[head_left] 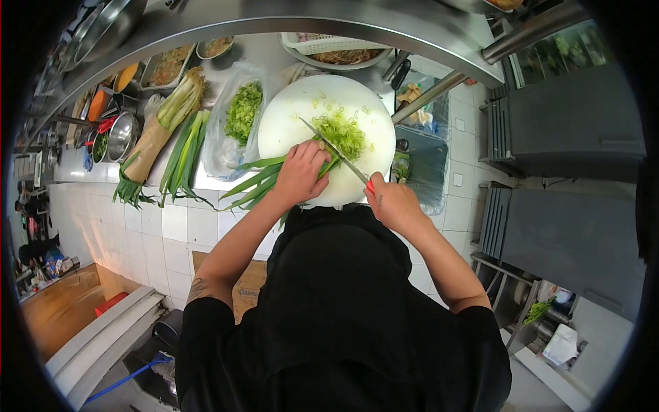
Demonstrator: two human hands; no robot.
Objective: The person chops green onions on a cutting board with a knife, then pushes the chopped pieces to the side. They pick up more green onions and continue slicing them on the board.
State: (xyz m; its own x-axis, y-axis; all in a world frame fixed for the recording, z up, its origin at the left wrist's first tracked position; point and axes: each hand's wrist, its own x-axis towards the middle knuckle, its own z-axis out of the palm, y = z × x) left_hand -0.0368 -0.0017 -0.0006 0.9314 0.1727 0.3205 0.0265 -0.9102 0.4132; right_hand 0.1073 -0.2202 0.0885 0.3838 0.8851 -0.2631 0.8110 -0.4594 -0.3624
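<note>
My left hand (302, 170) is closed over a bunch of green onions (257, 180), pressing them on a round white cutting board (285, 110). Their long green leaves hang over the board's left edge. My right hand (392, 204) grips the red handle of a knife (350, 163). The blade slants up and left across the board, right beside my left fingertips. Thin green onion slices (345, 134) lie in a loose pile just beyond the blade, with a few scattered bits around it.
Left of the board, a plastic bag (214, 147) holds chopped greens (244, 113). Further left lie more green onions (184, 154) and a paper-wrapped bundle (152, 141). A steel shelf (309, 22) spans overhead. Bins with plastic liners (429, 154) stand right of the counter.
</note>
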